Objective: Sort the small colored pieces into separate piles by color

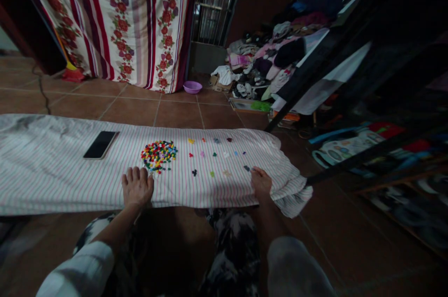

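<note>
Brown floor tiles (136, 110) run under a long white cloth with thin pink stripes (63, 185), which lies spread flat and ends in a rumpled fold at its right end. Beyond the cloth hangs a curtain printed with red flowers and maroon stripes (119, 17), and a purple plastic basin (192, 87) sits on the tiles at its foot. A metal grille (213, 3) stands further back past the cloth, to the right of the curtain, and a heap of clothes (276, 49) is piled up to the right of that. Dark shelving (367, 157) with colourful items too dim to identify stands to the right of the cloth. On the cloth's left half lies a black smartphone (100, 144), face up and tilted slightly. Near the middle of the cloth sits a dense round pile of small multicoloured pieces (159, 155), and scattered loose pieces (213, 153) spread in loose rows to its right, well apart from one another. The left hand (137, 187) lies open and palm down on the cloth's near edge, fingers spread, just below the pile. The right hand (261, 182) rests on the cloth further right, its fingers loosely bunched beside a dark piece (247, 168); whether they are pinching anything, I cannot tell.
</note>
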The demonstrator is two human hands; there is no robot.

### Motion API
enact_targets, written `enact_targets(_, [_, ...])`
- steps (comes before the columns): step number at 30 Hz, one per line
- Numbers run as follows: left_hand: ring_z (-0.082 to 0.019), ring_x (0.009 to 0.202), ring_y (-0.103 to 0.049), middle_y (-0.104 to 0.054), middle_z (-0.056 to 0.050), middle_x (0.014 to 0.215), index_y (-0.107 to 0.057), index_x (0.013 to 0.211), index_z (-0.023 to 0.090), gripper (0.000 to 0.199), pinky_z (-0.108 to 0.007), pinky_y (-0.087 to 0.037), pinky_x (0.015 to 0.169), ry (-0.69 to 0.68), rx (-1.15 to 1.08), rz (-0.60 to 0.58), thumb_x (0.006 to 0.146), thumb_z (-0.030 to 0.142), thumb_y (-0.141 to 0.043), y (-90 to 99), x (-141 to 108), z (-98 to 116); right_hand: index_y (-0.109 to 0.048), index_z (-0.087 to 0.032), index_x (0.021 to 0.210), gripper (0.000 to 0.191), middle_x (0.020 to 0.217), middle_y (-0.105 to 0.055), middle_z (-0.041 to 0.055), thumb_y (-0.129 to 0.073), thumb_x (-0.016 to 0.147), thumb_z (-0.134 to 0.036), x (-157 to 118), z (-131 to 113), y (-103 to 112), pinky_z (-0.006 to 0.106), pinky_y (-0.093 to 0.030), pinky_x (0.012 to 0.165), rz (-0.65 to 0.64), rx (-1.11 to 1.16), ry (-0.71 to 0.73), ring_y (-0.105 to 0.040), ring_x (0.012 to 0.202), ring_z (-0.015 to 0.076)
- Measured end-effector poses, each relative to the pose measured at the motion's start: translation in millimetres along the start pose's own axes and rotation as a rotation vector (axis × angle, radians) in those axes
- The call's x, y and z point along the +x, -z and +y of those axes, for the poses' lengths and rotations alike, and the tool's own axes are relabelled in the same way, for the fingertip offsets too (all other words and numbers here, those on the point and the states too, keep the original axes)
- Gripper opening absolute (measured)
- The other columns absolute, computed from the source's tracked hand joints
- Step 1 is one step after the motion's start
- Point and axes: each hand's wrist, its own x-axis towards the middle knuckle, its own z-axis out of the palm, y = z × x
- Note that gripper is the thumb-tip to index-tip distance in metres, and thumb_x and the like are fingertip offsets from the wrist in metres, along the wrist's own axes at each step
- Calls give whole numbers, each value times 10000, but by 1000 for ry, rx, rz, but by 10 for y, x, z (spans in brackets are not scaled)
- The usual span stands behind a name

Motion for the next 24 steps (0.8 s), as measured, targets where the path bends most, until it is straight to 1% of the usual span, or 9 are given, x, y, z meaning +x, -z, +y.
enact_targets(4, [-353,1293,-403,-563,-179,1253,-584,1155,128,456,-517,-290,1065,-6,24,21,913,408,-317,1,-7,4,-711,-175,765,301,829,-725,114,-477,675,-341,129,-5,-62,428,-498,898,-41,-94,-26,-652,879,264])
enact_targets(7, [-351,1285,-409,-571,-174,1234,-587,1143,135,448,-514,-290,1062,-11,33,16,913,406,-314,12,-7,9,-713,-170,792,321,882,-722,122,-435,688,-291,133,-20,-127,435,-470,958,-84,-178,9,-644,944,264])
enact_targets(10, [-349,1280,-414,-570,-178,1224,-590,1131,132,447,-514,-290,1063,-11,21,5,912,404,-311,29,-5,12,-711,-151,855,358,956,-715,135,-419,673,-249,80,9,-159,418,-460,986,-138,-173,41,-641,982,253])
enact_targets(14, [-356,1288,-404,-559,-188,1239,-586,1154,119,452,-520,-281,1070,-6,-4,-1,902,392,-327,34,-2,10,-699,-153,945,431,1041,-706,126,-407,640,-241,24,108,-133,436,-454,1013,-138,-97,59,-629,1036,243])
enact_targets(19, [-369,1288,-401,-554,-189,1250,-576,1175,105,465,-523,-278,1073,-4,-4,-3,905,390,-327,12,1,2,-697,-169,1036,475,1094,-702,119,-423,667,-288,31,148,-96,468,-445,1028,-145,-49,-25,-620,1077,253])
enact_targets(21, [-368,1289,-401,-555,-185,1254,-575,1174,108,462,-521,-281,1071,-1,4,-5,910,392,-323,6,2,0,-704,-177,1046,475,1090,-706,118,-438,672,-299,36,134,-91,462,-450,1025,-175,-41,-56,-624,1080,259])
enact_targets(24, [-362,1291,-402,-548,-184,1276,-572,1178,113,461,-516,-283,1069,6,16,-9,919,394,-314,8,3,1,-707,-175,1068,499,1104,-704,119,-458,649,-281,27,135,-88,454,-452,1024,-225,-15,-61,-628,1085,264])
